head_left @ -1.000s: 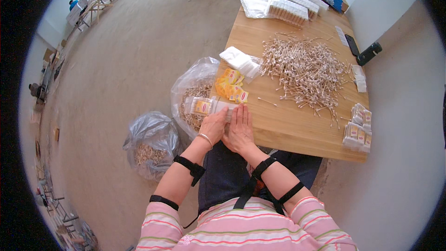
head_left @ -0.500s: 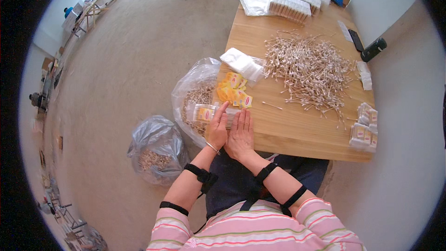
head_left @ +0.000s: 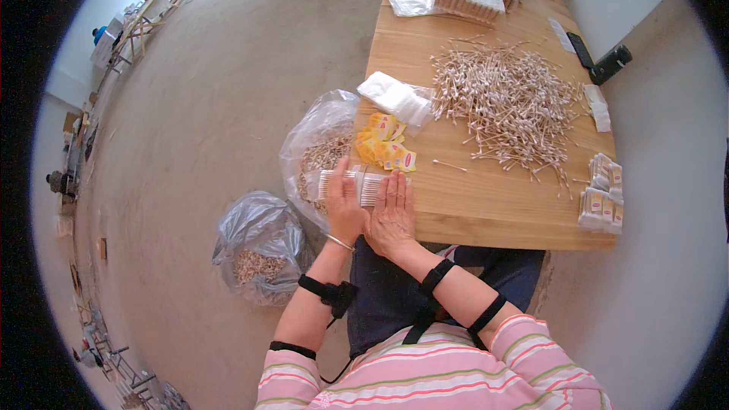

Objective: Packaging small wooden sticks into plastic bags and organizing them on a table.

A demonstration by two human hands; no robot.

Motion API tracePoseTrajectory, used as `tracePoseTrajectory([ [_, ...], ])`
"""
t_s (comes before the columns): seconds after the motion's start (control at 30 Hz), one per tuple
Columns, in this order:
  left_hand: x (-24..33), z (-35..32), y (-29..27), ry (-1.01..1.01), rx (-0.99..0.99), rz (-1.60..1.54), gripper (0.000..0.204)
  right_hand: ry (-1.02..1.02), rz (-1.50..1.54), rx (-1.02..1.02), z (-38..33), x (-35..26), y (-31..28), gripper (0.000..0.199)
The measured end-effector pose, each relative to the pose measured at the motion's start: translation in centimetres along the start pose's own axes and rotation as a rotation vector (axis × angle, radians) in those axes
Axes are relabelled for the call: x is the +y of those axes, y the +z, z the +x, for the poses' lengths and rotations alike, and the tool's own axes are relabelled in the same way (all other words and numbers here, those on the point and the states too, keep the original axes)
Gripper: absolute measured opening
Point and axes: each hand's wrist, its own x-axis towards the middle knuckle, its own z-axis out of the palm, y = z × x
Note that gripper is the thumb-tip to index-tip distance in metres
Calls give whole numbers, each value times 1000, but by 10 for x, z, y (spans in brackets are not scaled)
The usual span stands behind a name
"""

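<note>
A clear flat pack of cotton swabs point(head_left: 370, 190) lies at the table's near left corner, one part showing between my hands and another sticking out left of my left hand. My left hand point(head_left: 343, 209) rests over the left part, fingers stretched out. Flat on the right part lies my right hand point(head_left: 392, 216), fingers straight and side by side, its wrist close to the left one. What is under both palms is hidden. Just beyond the fingers are several yellow printed cards point(head_left: 386, 144). A single loose cotton swab point(head_left: 449, 165) lies to their right.
A big heap of loose cotton swabs point(head_left: 505, 102) covers the table's middle. Around it are empty clear bags point(head_left: 395, 99), filled packs point(head_left: 600, 209), stacked packs point(head_left: 467, 0) and a dark cylinder point(head_left: 610, 65). Two plastic bags of swabs point(head_left: 323, 156), point(head_left: 258, 262) stand left of the table.
My left hand has shifted slightly left across the pack. The yellow card seen on the pack's left part no longer shows; white swabs show there. My right hand stays flat. The whole view has shifted slightly.
</note>
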Motion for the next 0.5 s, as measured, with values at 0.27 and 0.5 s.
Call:
tracePoseTrajectory([
  [0.27, -90, 23, -45, 43, 8, 404, 44, 36, 38, 31, 2, -13, -1, 88],
  [0.5, -87, 30, -32, -364, -74, -331, 40, 50, 21, 50, 13, -16, 3, 91],
])
